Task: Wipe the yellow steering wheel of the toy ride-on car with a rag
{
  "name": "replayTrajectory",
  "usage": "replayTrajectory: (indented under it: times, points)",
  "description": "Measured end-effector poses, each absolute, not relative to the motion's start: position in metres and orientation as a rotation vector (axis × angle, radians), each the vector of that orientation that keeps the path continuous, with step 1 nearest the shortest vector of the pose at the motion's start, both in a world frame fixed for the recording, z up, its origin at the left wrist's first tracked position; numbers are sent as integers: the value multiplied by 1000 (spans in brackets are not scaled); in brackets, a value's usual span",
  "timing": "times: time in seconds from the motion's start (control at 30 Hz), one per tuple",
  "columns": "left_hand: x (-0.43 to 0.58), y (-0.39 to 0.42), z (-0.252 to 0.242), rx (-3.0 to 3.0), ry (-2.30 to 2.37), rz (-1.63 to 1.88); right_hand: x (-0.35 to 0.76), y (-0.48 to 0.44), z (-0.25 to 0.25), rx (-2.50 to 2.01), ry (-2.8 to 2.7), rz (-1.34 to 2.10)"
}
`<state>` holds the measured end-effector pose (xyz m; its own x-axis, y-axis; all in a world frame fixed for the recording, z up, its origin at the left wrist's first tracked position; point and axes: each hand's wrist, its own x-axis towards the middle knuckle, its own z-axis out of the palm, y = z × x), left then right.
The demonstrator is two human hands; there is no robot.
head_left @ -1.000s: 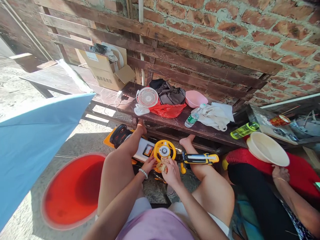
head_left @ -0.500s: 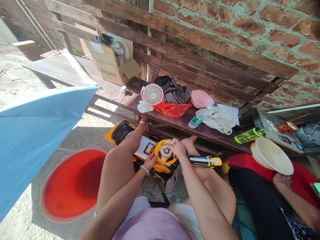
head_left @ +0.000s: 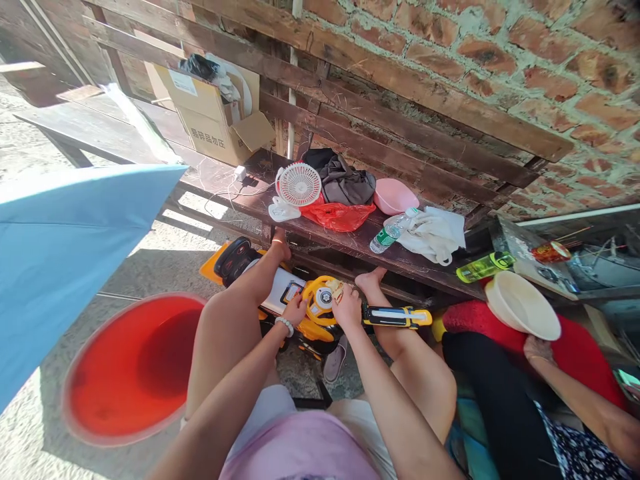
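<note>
A yellow toy ride-on car (head_left: 273, 293) stands on the ground between my bare legs, its yellow steering wheel (head_left: 320, 298) facing up. My left hand (head_left: 294, 311), with a bead bracelet at the wrist, grips the wheel's left rim. My right hand (head_left: 347, 307) is closed on a small pale cloth or sponge (head_left: 334, 289) pressed against the wheel's right rim. My feet rest against the low dark wooden bench (head_left: 320, 233) in front.
On the bench lie a white fan (head_left: 299, 185), a red bag (head_left: 336, 216), a pink bowl (head_left: 393, 197), a water bottle (head_left: 390, 233) and a cardboard box (head_left: 213, 127). A red basin (head_left: 133, 367) sits left; a blue surface (head_left: 60, 247) covers the far left. Another person (head_left: 550, 393) sits right, holding a cream bowl (head_left: 523, 305).
My right hand has gone from the wheel's near side up to its top, then settled on its right rim with the pale cloth. My left hand stays on the left rim.
</note>
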<state>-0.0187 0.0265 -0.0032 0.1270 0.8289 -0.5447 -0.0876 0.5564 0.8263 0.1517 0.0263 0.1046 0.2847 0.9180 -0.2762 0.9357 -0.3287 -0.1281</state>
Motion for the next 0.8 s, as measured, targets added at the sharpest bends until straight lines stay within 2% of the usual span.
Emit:
replayTrajectory:
  times: [0.23,0.5,0.8]
  points:
    - [-18,20,6,478,1216,697,118,-34,106,2223,2011,-273]
    - [-27,11,16,281,1044,771,63,-47,111,1898,2355,-424]
    - [-33,1,11,94,898,696,116,-56,105,1687,2426,-324]
